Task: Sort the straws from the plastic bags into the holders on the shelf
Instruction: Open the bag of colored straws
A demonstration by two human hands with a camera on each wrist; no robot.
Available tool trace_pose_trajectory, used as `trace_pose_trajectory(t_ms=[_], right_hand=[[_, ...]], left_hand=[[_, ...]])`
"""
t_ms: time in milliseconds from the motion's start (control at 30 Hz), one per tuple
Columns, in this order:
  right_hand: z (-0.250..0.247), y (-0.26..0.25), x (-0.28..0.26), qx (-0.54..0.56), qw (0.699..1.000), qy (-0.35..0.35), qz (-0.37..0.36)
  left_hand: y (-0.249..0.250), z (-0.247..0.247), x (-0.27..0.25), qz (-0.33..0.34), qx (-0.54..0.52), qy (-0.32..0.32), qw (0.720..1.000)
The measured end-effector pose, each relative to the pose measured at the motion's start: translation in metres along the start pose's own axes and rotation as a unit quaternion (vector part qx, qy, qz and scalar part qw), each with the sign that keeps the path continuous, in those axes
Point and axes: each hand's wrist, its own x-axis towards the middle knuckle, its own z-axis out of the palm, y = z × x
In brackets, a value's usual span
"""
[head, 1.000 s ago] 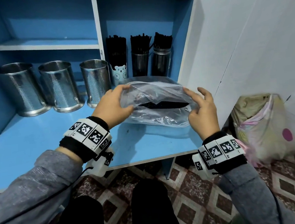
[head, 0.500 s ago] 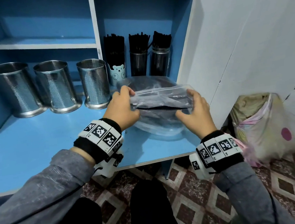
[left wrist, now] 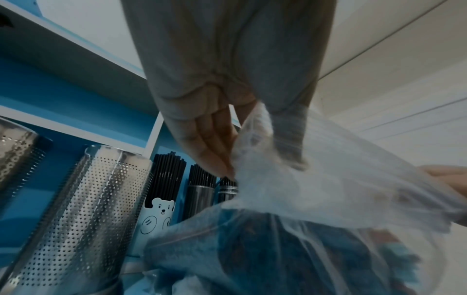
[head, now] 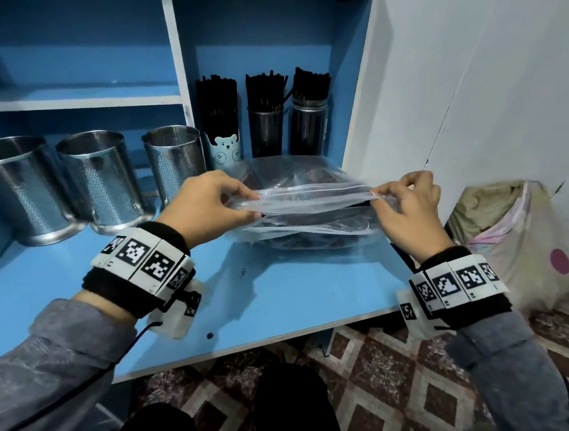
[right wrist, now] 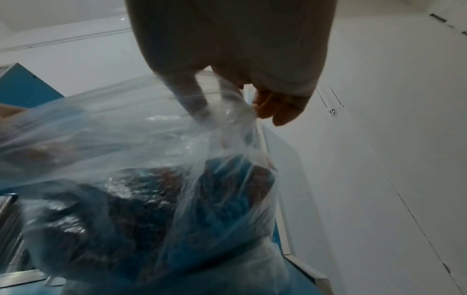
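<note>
A clear plastic bag [head: 310, 213] of dark straws lies on the blue shelf [head: 283, 294]. My left hand [head: 206, 205] pinches the left end of its upper flap and my right hand [head: 406, 204] pinches the right end, so the flap is stretched taut between them. In the left wrist view the left hand [left wrist: 227, 151] grips the bag [left wrist: 316, 189]; in the right wrist view the right hand [right wrist: 227, 103] grips the bag [right wrist: 151, 179]. Behind the bag stand a bear-print holder [head: 225, 150] and two dark holders [head: 267, 132] [head: 309, 127], all full of black straws.
Three perforated steel canisters [head: 15, 187] [head: 101, 178] [head: 173, 159] stand at the back left of the shelf. A white wall panel [head: 470, 78] closes the right side. A stuffed pale bag [head: 519, 246] sits on the tiled floor at the right.
Both hands have lifted the bag's upper flap and drawn apart, pulling it taut; one second ago they held the bag's sides lower down.
</note>
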Motion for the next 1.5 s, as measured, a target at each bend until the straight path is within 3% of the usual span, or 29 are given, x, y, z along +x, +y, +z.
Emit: trace_pose_trajectory(t_ms=[133, 267, 433, 533, 633, 733, 867, 933, 1000, 1133, 1267, 1333, 1400, 1500], right_hand=[[-0.01, 0.001, 0.004, 0.011, 0.994, 0.044, -0.097], [-0.011, -0.001, 0.006, 0.017, 0.989, 0.012, -0.146], [-0.006, -0.003, 0.011, -0.026, 0.97, 0.008, -0.241], [-0.003, 0.001, 0.011, -0.024, 0.965, -0.014, -0.262], [0.001, 0.003, 0.011, 0.014, 0.964, -0.022, -0.263], [0.002, 0.005, 0.011, 0.063, 0.965, -0.013, -0.253], [0.0, 0.006, 0.01, 0.015, 0.957, -0.047, -0.285], [-0.001, 0.004, 0.011, -0.007, 0.95, -0.068, -0.304], [-0.003, 0.002, 0.013, -0.008, 0.957, -0.074, -0.28], [-0.007, 0.002, 0.018, -0.103, 0.977, -0.086, -0.169], [-0.012, 0.003, 0.024, -0.111, 0.976, -0.176, -0.063], [-0.014, 0.004, 0.028, -0.103, 0.97, -0.217, -0.041], [-0.015, 0.006, 0.034, -0.094, 0.964, -0.248, -0.024], [-0.012, 0.01, 0.042, -0.093, 0.959, -0.268, -0.029]], left_hand=[[-0.002, -0.007, 0.003, -0.006, -0.063, -0.039, 0.997], [0.002, 0.008, 0.007, 0.007, -0.156, 0.0, 0.988], [0.012, 0.022, 0.018, -0.02, -0.307, 0.033, 0.951], [0.02, 0.023, 0.024, -0.044, -0.376, 0.035, 0.925], [0.024, 0.02, 0.029, -0.079, -0.481, 0.012, 0.873], [0.021, 0.017, 0.035, -0.089, -0.494, -0.005, 0.865], [0.014, 0.018, 0.043, -0.113, -0.505, 0.014, 0.856], [0.01, 0.023, 0.046, -0.122, -0.488, 0.033, 0.864], [0.006, 0.028, 0.047, -0.112, -0.424, 0.054, 0.897], [0.0, 0.032, 0.043, -0.064, -0.231, 0.103, 0.965], [-0.002, 0.033, 0.035, -0.014, -0.116, 0.16, 0.98], [-0.005, 0.034, 0.033, 0.001, -0.075, 0.135, 0.988], [-0.008, 0.035, 0.033, -0.009, -0.042, 0.07, 0.997], [-0.012, 0.033, 0.031, -0.07, -0.02, -0.031, 0.997]])
